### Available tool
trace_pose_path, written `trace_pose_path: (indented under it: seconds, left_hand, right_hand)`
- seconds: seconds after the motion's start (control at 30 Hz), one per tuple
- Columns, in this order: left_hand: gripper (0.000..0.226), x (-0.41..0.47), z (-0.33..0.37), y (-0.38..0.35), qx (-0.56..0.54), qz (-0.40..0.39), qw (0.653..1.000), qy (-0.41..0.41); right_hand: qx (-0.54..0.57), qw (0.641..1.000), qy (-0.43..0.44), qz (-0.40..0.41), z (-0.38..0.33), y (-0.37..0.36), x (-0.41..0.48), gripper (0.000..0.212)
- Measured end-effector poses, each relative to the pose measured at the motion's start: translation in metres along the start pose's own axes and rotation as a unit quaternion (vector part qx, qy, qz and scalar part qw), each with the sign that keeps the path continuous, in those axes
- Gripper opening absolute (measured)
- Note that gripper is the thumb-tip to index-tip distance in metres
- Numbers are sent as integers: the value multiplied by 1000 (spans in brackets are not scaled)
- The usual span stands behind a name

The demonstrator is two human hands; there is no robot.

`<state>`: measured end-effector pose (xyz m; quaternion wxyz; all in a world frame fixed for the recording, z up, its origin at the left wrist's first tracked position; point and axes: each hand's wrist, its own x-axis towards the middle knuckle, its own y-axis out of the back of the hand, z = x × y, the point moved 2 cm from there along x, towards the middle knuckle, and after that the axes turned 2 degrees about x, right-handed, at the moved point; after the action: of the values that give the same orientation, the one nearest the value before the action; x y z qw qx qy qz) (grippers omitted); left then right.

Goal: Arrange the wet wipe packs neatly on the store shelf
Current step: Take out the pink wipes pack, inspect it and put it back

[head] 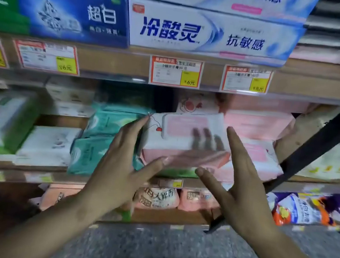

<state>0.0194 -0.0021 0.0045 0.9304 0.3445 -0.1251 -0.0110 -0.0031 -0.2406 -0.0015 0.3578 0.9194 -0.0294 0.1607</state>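
A pink and white wet wipe pack (pixel 185 135) with a pink lid sits tilted on top of a stack of similar pink packs (pixel 254 160) on the middle shelf. My left hand (pixel 125 162) grips its left end, index finger at the top corner and thumb under the front edge. My right hand (pixel 238 178) is spread open just right of the pack, thumb near its front edge. A blurred trace of fingers lies across the pack's top. More pink packs (pixel 255 121) are stacked behind.
Teal wipe packs (pixel 99 141) lean to the left of the pink ones, with white and green packs (pixel 2 118) further left. Toothpaste boxes (pixel 210 34) fill the shelf above, over price tags (pixel 175 71). A dark shelf post (pixel 319 147) slants at right. Bagged goods (pixel 297 208) lie below.
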Motion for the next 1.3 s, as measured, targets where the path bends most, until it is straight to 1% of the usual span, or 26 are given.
trace_pose_path:
  seconds: [0.1,0.2,0.4,0.57,0.73,0.93,1.1,1.3]
  left_hand:
    - [83,15,-8,-8,-27,6,999,16]
    - [83,22,-14,-15,-39,-14,998,42]
    - [85,28,-23,-19,-21,-17,998,56]
    - [86,29,-31,-23,-52,-38,995,78]
    - [74,33,-34,-23,-73,-16,993,87]
    - [72,34,-34,-26,-89,-4,992,85]
    - [70,32,-34,-32,-119,8,990,73]
    - [64,31,-31,-30,-132,33,988,75]
  right_hand:
    - [-4,1000,-9,13,16,-6,15,102]
    - [11,999,-32,-7,33,-11,24,111]
    - [73,995,-67,-14,49,-15,32,112]
    - [82,992,-93,9,58,-18,35,115]
    - [111,986,-124,10,69,-26,35,98]
    - [107,983,-145,41,78,-34,41,91]
    - [122,980,-134,86,72,-39,42,69]
    - [107,981,-130,99,67,-37,43,64]
